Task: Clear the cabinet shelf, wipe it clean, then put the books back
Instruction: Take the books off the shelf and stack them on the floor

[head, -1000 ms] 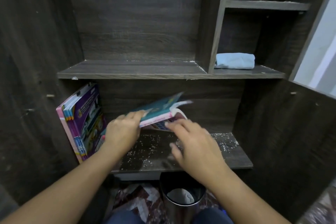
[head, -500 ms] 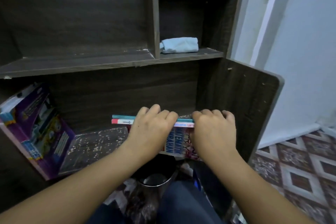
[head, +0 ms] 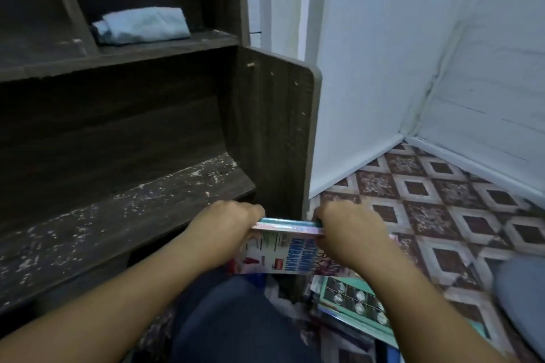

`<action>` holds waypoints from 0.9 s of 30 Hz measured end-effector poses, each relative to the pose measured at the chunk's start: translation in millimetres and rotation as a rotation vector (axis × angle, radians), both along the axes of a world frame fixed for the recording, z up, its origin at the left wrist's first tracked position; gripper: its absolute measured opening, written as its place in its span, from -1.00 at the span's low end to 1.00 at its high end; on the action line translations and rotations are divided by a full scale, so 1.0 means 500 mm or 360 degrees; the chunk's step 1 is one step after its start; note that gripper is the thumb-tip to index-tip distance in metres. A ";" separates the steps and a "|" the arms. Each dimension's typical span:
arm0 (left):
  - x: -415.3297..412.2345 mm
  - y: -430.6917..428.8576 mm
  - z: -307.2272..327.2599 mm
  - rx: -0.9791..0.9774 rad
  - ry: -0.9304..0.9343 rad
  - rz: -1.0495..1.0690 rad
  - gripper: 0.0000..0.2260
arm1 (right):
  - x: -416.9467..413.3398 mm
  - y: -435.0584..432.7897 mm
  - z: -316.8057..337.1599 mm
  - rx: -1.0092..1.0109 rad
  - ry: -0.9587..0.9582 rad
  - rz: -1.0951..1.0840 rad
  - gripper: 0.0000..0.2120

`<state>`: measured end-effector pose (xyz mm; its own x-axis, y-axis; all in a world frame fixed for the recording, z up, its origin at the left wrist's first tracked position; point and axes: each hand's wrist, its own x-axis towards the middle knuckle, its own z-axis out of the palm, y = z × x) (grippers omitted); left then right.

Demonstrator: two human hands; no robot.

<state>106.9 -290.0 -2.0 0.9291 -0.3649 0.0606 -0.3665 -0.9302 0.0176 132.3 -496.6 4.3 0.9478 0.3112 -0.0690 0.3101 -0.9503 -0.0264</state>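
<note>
Closest to the camera is the person's knee in dark jeans [head: 236, 318], and just to the right of it a messy pile of books [head: 351, 303] lies flat on the patterned floor tiles [head: 442, 200], a green cover with round white shapes on top. Right above that pile, both hands are holding a couple of thin books [head: 283, 247] by the top edge. The left hand [head: 227, 224] has its fingers curled over the left end and the right hand [head: 351, 233] is clamped over the right end, so both are properly gripping. The books hang upright with the cover facing the camera, in front of the bottom of the cabinet's side panel [head: 277, 132]. Behind the hands, the lower shelf [head: 132, 206] holds no books in the part that's in view, just white specks and grime all over the dark wood. Further back and up, the small compartment on the upper shelf [head: 177, 44] holds one folded blue cloth [head: 141, 25]. A white wall [head: 398, 53] is off to the right. Compared with half a second ago, the books have come away from the right end of the lower shelf and out past the side panel toward the floor pile. The view has swung right too, so the purple books leaning at the shelf's left end are out of frame.
</note>
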 end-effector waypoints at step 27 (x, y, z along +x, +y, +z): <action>0.264 -0.363 -0.291 -0.0098 0.0495 -0.0055 -0.60 | 0.190 -0.331 -0.438 0.0064 -0.0083 -0.0480 -0.55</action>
